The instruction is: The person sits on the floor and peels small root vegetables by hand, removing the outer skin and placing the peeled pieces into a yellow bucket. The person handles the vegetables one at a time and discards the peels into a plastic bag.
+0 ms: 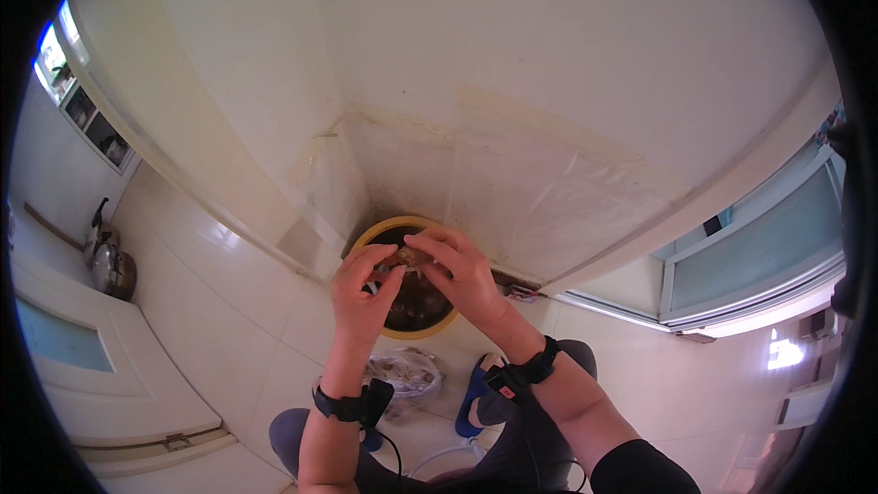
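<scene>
Both hands meet above a round yellow-rimmed container [409,335] that holds dark contents, too dim to make out. Between the fingertips is a small, rough brownish piece [407,257], its kind unclear. My left hand [367,279] pinches it from the left with thumb and fingers. From the right, my right hand [453,267] grips the same piece, its fingers curled over. Nearer to me on the floor lies a clear plastic bag [409,379] with pale brownish contents. Each wrist wears a black strap with a small black device.
Behind the container is a wall corner lined with clear plastic film [507,199]. A blue slipper [471,398] is on my foot, right of the bag. A white hose or cord [446,451] lies between my legs. Metal pots [113,271] stand by the left wall; a frosted sliding door [754,243] is at right.
</scene>
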Action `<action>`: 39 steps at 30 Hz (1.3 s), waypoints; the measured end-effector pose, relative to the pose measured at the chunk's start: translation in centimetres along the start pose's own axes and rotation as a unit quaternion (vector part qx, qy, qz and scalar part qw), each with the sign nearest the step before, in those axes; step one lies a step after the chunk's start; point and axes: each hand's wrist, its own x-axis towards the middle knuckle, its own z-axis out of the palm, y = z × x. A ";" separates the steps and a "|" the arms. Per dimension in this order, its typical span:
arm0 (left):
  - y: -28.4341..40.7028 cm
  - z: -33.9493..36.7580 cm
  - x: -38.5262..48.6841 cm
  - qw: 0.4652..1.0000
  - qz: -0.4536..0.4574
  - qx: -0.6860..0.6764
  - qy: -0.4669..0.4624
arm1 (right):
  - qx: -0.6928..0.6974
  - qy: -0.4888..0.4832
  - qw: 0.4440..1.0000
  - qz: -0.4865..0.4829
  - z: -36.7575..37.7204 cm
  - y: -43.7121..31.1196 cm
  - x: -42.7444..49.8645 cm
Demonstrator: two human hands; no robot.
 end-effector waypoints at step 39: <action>-1.7 0.3 -0.4 0.996 -0.063 0.040 0.043 | 0.249 -0.051 0.952 0.171 -0.1 -0.1 0.1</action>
